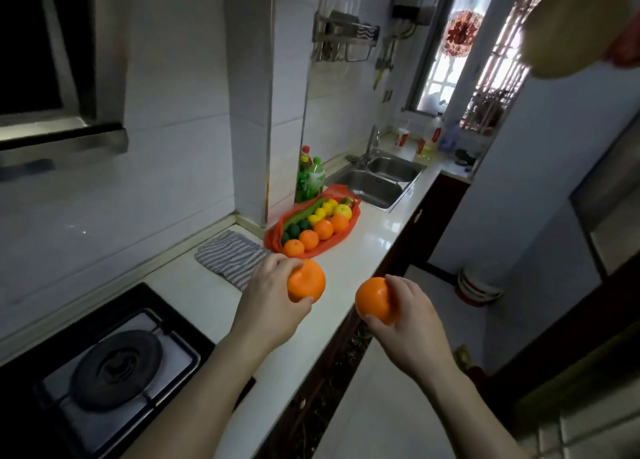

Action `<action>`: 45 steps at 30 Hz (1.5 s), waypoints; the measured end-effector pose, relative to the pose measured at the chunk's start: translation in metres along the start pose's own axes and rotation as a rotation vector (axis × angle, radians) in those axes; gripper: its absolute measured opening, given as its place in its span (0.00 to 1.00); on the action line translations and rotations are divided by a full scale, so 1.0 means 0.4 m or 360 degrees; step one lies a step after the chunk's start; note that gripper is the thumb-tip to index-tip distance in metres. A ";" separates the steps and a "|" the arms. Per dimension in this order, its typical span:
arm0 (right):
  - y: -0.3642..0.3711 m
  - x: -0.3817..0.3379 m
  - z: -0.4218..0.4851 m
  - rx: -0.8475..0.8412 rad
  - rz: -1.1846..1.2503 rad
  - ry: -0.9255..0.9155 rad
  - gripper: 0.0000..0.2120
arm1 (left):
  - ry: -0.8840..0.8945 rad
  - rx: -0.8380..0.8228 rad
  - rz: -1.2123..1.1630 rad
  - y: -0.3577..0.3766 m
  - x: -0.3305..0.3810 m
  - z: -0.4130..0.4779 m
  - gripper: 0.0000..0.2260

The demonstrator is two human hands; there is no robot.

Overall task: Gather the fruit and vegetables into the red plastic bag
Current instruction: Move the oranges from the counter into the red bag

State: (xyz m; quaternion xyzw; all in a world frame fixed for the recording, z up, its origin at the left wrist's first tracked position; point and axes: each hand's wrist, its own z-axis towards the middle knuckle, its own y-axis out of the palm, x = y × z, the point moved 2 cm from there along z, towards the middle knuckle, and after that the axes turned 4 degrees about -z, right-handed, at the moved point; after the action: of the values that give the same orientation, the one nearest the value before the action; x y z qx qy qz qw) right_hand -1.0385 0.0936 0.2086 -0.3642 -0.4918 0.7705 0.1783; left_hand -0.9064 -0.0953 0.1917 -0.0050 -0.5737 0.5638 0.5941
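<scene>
Landmark: red plastic bag (pixel 272 238), lying spread flat on the white counter (pixel 375 238). Its long axis runs diagonally, with the near end toward the person and the far end toward the sink (pixel 377 181).

Bag contents, in rows along that axis:
- oranges (pixel 323 229) on the side facing the counter's front edge
- lemons (pixel 320 212) in the middle
- dark green fruit (pixel 294 230) and a long green vegetable (pixel 303 212) on the wall side; the vegetable lies parallel to the bag's axis

Left hand (pixel 273 296): fingers and thumb curled round one orange (pixel 306 280), held above the counter just short of the bag's near end.

Right hand (pixel 405 316): grips a second orange (pixel 375 299), nearer the person than the bag. It is out past the counter's front edge, over the floor.

Clearances:
- a broad strip of bare counter lies between the bag and the front edge
- a narrower strip lies between the bag's far end and the sink rim
- green bottles (pixel 308 178) stand just beside the bag on its wall side, near the tiled column
- a striped cloth (pixel 230 257) lies just beside the bag's near end, toward the wall
- the stove (pixel 114 361) is well apart from the bag, on the person's side
</scene>
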 end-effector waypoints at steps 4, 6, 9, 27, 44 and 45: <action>0.020 0.081 0.112 -0.0005 0.0056 0.0043 0.36 | 0.0000 -0.0045 0.0050 0.074 0.018 0.115 0.27; 0.029 0.129 0.179 -0.0005 0.0078 0.0031 0.36 | -0.0006 -0.0032 0.0094 0.111 0.031 0.182 0.27; 0.041 0.212 0.290 -0.0004 0.0152 0.0031 0.37 | -0.0011 -0.0020 0.0160 0.179 0.057 0.282 0.27; 0.060 0.522 0.896 -0.0162 0.0245 -0.0271 0.36 | -0.0292 0.0113 0.0191 0.525 0.158 0.733 0.27; 0.368 0.438 1.399 -0.0485 -0.0006 -0.0615 0.35 | -0.0730 0.0204 0.0053 0.661 -0.159 1.118 0.27; 0.387 0.433 1.416 -0.0514 -0.0005 -0.0629 0.34 | -0.0747 0.0200 0.0071 0.662 -0.173 1.127 0.27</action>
State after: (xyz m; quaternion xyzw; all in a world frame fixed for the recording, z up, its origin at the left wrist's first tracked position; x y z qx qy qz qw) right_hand -1.5590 -0.2223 0.1465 -0.2295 -0.6342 0.7381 0.0194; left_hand -1.3718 -0.3348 0.1261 0.1505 -0.6596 0.5971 0.4310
